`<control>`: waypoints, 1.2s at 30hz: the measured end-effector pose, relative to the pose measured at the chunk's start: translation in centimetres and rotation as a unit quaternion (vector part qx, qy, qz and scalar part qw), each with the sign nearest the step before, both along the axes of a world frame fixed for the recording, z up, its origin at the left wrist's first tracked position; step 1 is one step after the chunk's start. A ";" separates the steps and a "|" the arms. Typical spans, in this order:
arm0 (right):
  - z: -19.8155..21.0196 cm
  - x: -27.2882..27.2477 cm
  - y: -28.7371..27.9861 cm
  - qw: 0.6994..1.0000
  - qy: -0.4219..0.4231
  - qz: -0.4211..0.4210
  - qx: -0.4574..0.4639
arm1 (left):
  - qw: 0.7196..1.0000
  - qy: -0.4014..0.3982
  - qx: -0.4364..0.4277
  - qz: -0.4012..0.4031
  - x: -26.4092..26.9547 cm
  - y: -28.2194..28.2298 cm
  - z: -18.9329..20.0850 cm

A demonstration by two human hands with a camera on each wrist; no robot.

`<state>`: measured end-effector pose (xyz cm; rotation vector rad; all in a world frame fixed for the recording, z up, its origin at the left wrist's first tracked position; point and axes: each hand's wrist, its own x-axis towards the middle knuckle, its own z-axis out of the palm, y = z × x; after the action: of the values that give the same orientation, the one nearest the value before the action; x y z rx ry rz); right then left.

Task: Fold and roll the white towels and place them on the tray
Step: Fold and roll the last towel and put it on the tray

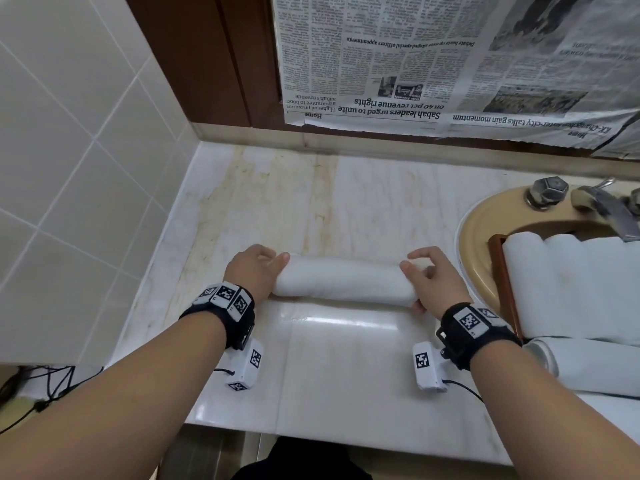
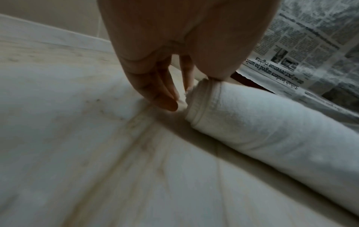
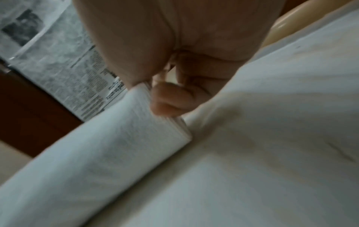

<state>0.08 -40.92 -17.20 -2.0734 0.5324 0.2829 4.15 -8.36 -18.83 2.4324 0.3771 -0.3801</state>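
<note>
on the marble counter (image 1: pixel 346 188), the rolled white towel (image 1: pixel 343 280) lies near the front edge, more rolled towels (image 1: pixel 571 271) sit on the tray (image 1: pixel 498 258) by the right edge, and the left hand (image 1: pixel 252 271) and right hand (image 1: pixel 433 278) curl around its two ends.

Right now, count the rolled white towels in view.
3: one rolled white towel on the marble counter between both hands; two on the wooden tray at right. More may be cut off.
</note>
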 end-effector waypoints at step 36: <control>1.0 3.5 3.1 0.837 0.064 0.356 -0.410 | 0.872 0.046 0.232 -0.428 6.4 0.3 2.5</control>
<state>3.55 -37.87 -16.17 -3.0687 -0.1325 0.7256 10.57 -8.04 -16.37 2.9485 -0.7017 -0.8564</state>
